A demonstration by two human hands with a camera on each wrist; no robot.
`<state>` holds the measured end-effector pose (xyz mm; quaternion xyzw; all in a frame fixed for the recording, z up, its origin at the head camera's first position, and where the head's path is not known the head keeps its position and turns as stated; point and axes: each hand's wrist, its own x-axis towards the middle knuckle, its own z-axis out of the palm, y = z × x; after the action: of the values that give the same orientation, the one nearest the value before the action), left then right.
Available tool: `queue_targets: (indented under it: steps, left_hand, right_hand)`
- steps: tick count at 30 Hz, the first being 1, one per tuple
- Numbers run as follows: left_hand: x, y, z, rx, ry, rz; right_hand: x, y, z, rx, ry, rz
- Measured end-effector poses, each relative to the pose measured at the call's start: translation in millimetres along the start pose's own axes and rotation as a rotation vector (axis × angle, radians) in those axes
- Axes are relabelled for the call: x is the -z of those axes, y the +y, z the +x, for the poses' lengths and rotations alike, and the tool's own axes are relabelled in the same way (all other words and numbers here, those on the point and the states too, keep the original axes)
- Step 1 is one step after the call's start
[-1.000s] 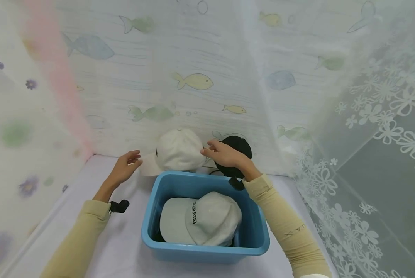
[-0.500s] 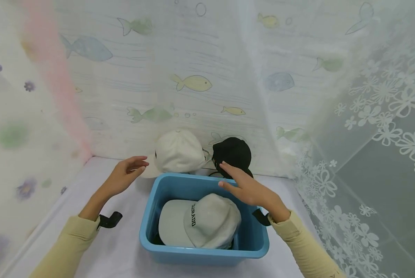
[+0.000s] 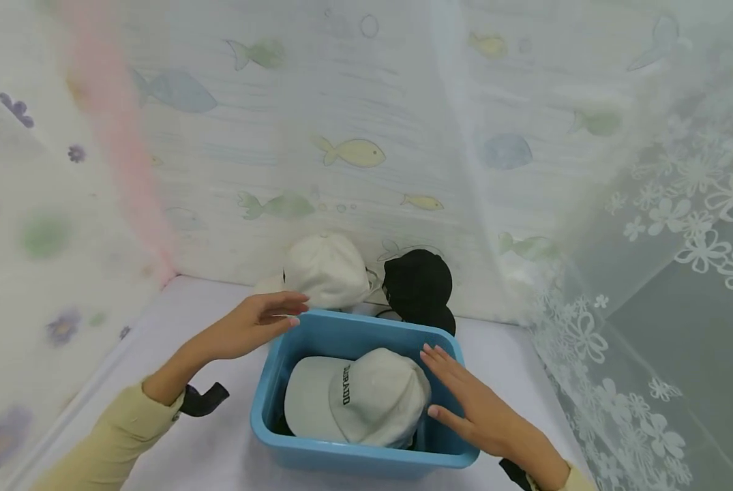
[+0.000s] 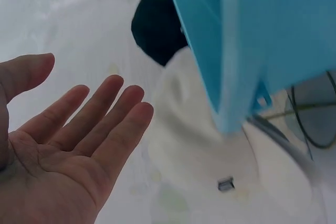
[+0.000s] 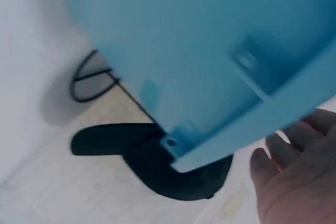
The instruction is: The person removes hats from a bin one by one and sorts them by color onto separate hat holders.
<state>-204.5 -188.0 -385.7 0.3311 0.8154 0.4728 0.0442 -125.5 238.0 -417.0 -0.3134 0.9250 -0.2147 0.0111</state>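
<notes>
A blue plastic tub (image 3: 341, 450) stands on the white cloth, with a pale grey baseball cap (image 3: 381, 395) inside, brim to the left and dark lettering on its front. My left hand (image 3: 249, 327) hovers by the tub's back left corner, fingers extended and nothing held; the left wrist view shows its bare palm (image 4: 63, 171). Over the tub's right side my right hand (image 3: 473, 406) is spread, thumb apart, its fingertips close to the grey cap's crown. Behind the tub sit a white cap (image 3: 326, 273) and a black cap (image 3: 418, 283).
Fish-patterned sheer curtain (image 3: 403, 136) hangs right behind the caps. To the right is white floral netting (image 3: 648, 409). A thin black cord loop (image 5: 76, 85) lies near the tub in the right wrist view. White cloth (image 3: 203, 443) extends left of the tub.
My right hand has come back from between the rear caps to the tub's right side. The left hand has moved right, toward the tub's back left corner. The grey cap stays put.
</notes>
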Motion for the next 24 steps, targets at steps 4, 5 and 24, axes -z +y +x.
queue_targets:
  steps: [4, 5, 24]
  left_hand:
    - [-14.3, 14.7, 12.0, -0.022, -0.102, -0.06]
    - [-18.2, 17.9, 14.6, -0.025, -0.125, -0.084]
    - [-84.4, 26.9, 62.8, -0.071, -0.31, 0.008]
  right_hand:
    - [-10, 3, -15, 0.068, 0.051, -0.101]
    - [-12, 4, -17, 0.091, 0.062, -0.132]
    - [-29, 23, -40, 0.285, 0.119, -0.174]
